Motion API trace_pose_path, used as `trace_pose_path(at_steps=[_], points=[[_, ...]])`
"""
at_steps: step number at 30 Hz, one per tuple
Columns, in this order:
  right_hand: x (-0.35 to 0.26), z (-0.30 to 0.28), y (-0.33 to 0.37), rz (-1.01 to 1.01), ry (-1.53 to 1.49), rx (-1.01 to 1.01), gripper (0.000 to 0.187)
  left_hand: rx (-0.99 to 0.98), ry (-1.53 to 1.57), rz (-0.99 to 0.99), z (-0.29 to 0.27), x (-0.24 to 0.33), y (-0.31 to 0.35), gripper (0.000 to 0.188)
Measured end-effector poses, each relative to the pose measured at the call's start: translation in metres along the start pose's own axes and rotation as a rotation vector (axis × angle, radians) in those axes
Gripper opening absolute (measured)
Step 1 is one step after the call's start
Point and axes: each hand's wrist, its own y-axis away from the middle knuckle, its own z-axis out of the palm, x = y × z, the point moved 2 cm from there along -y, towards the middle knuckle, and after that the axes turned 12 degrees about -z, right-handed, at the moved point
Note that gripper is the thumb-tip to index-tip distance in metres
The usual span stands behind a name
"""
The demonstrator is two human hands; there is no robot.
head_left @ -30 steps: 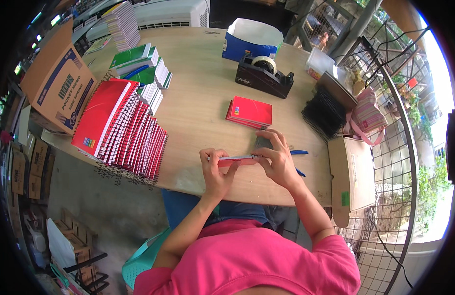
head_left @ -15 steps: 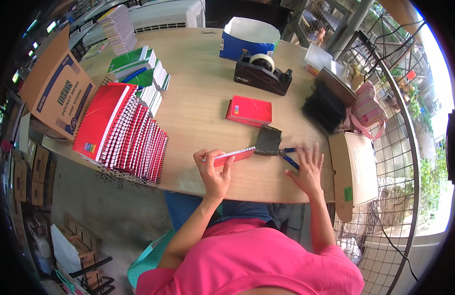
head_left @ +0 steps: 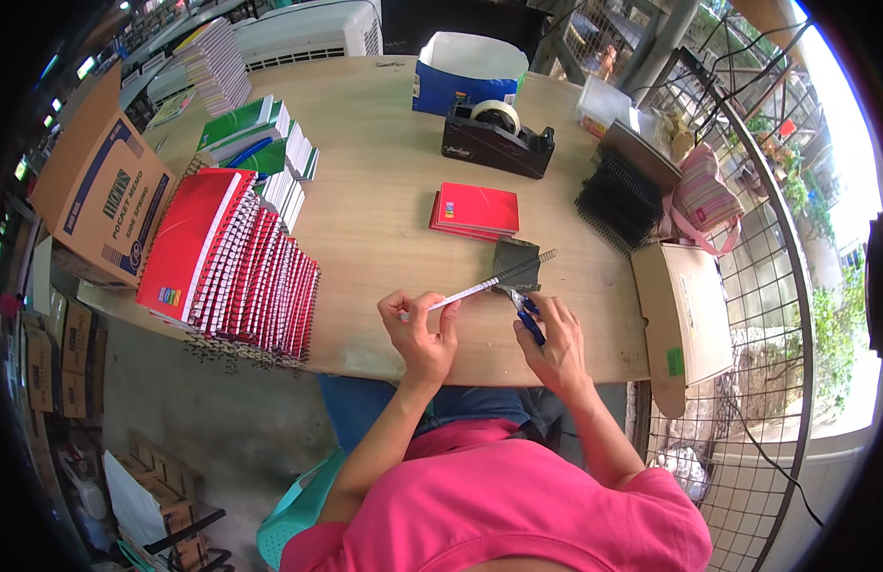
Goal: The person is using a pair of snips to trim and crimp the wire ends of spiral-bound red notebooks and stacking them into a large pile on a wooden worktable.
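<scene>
My left hand (head_left: 420, 338) pinches a small notebook (head_left: 456, 297), seen almost edge-on. A dark spiral wire (head_left: 532, 266) sticks out past its far right end, over a dark grey block (head_left: 516, 255) on the table. Blue-handled pliers (head_left: 529, 327) are gripped in my right hand (head_left: 559, 351), their jaws close to the wire and the block. I cannot tell whether the jaws touch the wire. Beyond the block lies a short stack of small red notebooks (head_left: 478, 208).
Left: a pile of spiral-bound red notebooks (head_left: 198, 243), green notebooks (head_left: 246, 129) and a cardboard box (head_left: 112, 186). Far side: a black tape dispenser (head_left: 499, 143) and a blue-white box (head_left: 470, 76). Right: a bunch of black spirals (head_left: 615, 202), a carton (head_left: 685, 310) and a wire mesh fence (head_left: 770, 315).
My right hand has closed around the pliers and moved left toward the notebook. The notebook has turned more edge-on, its far end slightly raised, and the protruding wire now shows clearly.
</scene>
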Motion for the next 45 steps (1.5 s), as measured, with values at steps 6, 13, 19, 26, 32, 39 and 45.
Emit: trace_pose_path(at_steps=[6,13,19,26,32,39,45], points=[[-0.002,0.011,-0.001,0.041,0.02,-0.008,0.033,0.01,-0.012,0.04,0.002,0.0,0.003,0.03],[-0.003,0.013,-0.003,0.21,0.017,-0.103,0.043,0.045,-0.031,0.098,0.005,0.004,0.001,0.03],[-0.004,0.015,-0.003,0.114,0.154,-0.05,0.038,0.051,-0.046,0.112,0.007,0.007,0.001,0.029],[0.0,0.022,-0.001,0.117,0.176,-0.058,0.035,0.054,-0.069,0.143,0.006,0.008,0.002,0.03],[0.015,0.019,0.002,0.191,-0.007,-0.164,0.036,0.024,-0.077,0.168,0.007,0.008,0.005,0.029],[0.109,-0.026,0.035,0.3,0.451,-0.09,0.049,-0.134,0.126,-0.02,-0.017,-0.018,-0.026,0.034],[0.116,-0.032,-0.052,-0.037,-0.272,-0.175,0.045,-0.418,0.261,-0.022,-0.014,-0.016,-0.03,0.035]])
